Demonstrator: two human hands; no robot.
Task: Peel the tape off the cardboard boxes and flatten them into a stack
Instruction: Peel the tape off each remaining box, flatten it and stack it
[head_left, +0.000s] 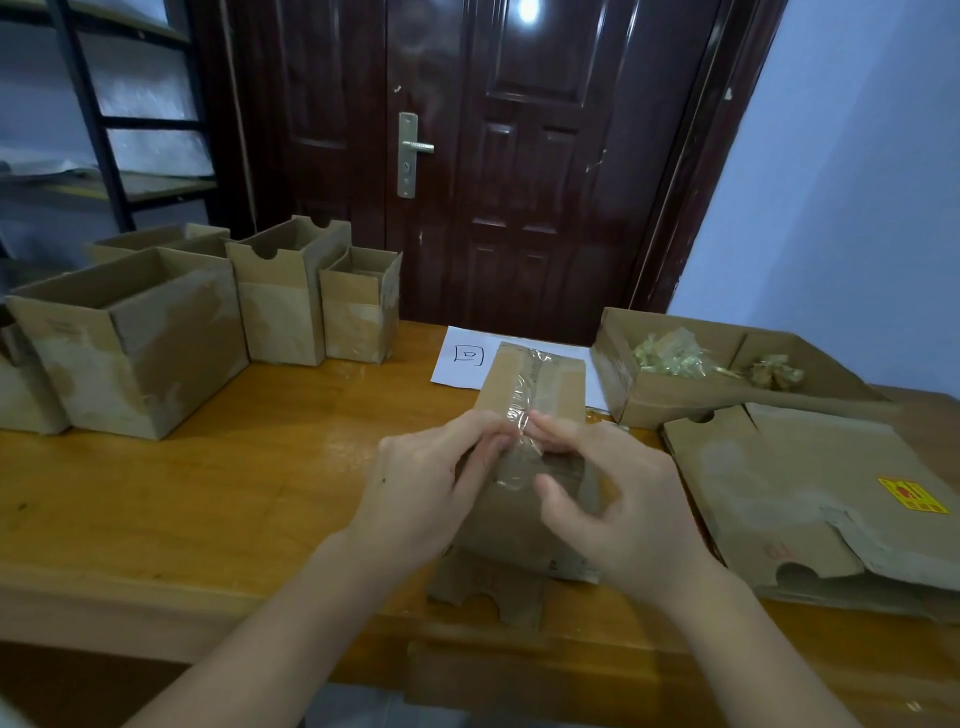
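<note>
A small cardboard box (540, 384) lies on its side in the middle of the wooden table (234, 467), its taped bottom facing me. A strip of clear tape (519, 410) runs down the box's middle seam, its near end lifted and wrinkled. My left hand (421, 488) holds the box's left side, fingertips at the tape's edge. My right hand (618, 504) is at the right side, with its fingertips touching the loose tape end; whether they pinch it is unclear. A notched flap (488, 587) sticks out toward me under my hands.
Several open upright boxes (140, 338) stand at the left back. A shallow box (670, 395) with balled-up tape (675, 356) sits at the right back, a flattened cardboard stack (810, 493) to the right, a white paper (462, 358) beneath the box, and a dark door behind.
</note>
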